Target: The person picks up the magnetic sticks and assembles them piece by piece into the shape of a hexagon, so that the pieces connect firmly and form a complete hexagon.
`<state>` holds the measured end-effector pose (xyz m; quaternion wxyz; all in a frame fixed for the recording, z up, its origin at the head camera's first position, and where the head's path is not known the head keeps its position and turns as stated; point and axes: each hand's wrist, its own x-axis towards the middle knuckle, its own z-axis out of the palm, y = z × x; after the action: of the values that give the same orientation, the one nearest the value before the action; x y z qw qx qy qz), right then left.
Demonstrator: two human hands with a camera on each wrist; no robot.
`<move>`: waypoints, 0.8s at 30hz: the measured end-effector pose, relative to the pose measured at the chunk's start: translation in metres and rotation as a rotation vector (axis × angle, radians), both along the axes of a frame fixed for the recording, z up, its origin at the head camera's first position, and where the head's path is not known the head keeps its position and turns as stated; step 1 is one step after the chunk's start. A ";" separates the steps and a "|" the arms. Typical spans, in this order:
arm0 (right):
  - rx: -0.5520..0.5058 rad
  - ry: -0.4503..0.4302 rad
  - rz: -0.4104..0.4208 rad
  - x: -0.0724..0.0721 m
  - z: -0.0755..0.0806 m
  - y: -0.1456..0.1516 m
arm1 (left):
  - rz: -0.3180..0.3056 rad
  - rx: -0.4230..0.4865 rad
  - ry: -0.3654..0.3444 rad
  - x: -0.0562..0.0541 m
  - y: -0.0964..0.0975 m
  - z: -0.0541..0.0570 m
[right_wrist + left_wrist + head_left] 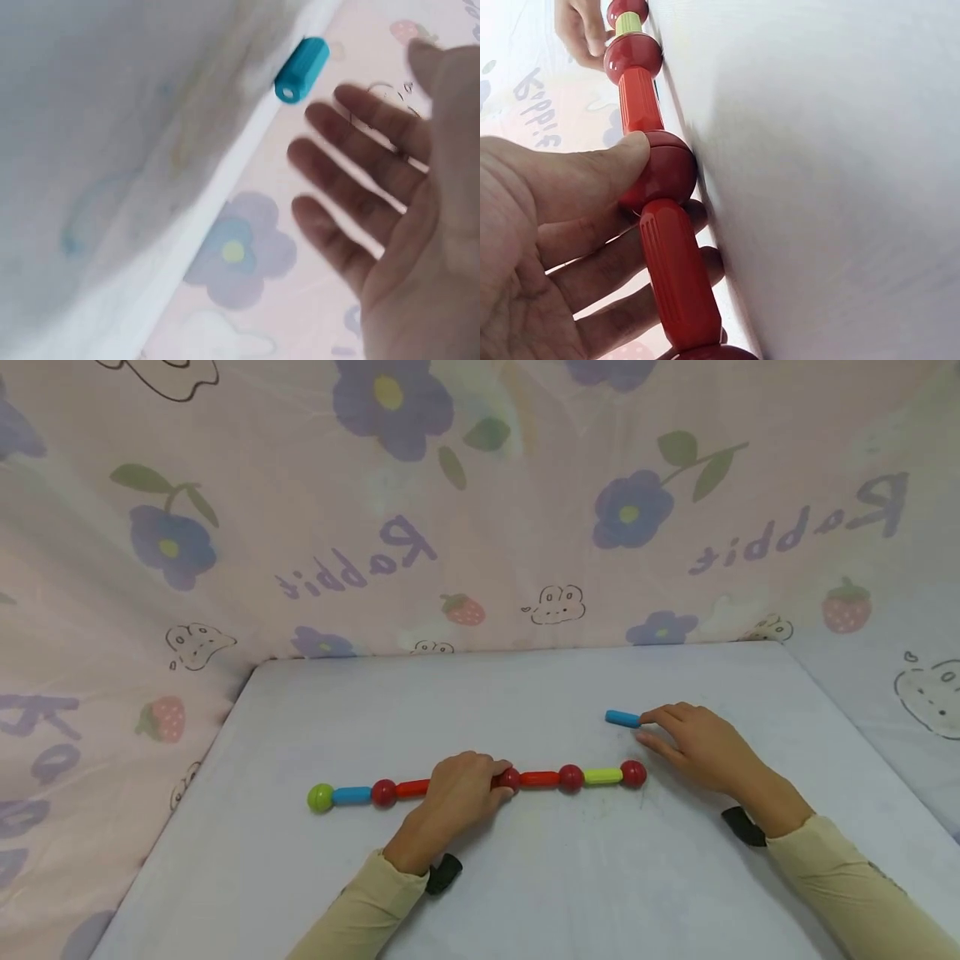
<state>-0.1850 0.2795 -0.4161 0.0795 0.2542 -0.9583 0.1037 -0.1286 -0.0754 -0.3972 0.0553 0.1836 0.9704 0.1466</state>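
A straight chain of toy balls and rods lies across the white table in the head view. From its left end run a green ball (320, 797), a blue rod (352, 796), a red ball (384, 792) and a red rod (412, 788). My left hand (461, 785) covers the middle, its thumb and fingers gripping a dark red ball (667, 176). To the right follow another red rod (540, 779), a yellow-green rod (602, 776) and a red end ball (633, 774). Beyond that end, my right hand (701, 747) has its fingers spread, fingertips close to a loose blue rod (622, 719).
The white table (525, 885) meets a printed curtain (517, 527) along its back edge, and the same cloth hangs at both sides. Black wrist straps (444, 875) show below both hands.
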 end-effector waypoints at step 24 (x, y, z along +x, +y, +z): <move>-0.026 -0.173 -0.069 -0.036 -0.007 -0.022 | -0.035 -0.018 0.066 -0.001 0.000 -0.001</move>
<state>-0.2213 0.2577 -0.4236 0.0034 0.2103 -0.9683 0.1351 -0.1293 -0.0755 -0.3980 0.0274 0.2048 0.9696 0.1310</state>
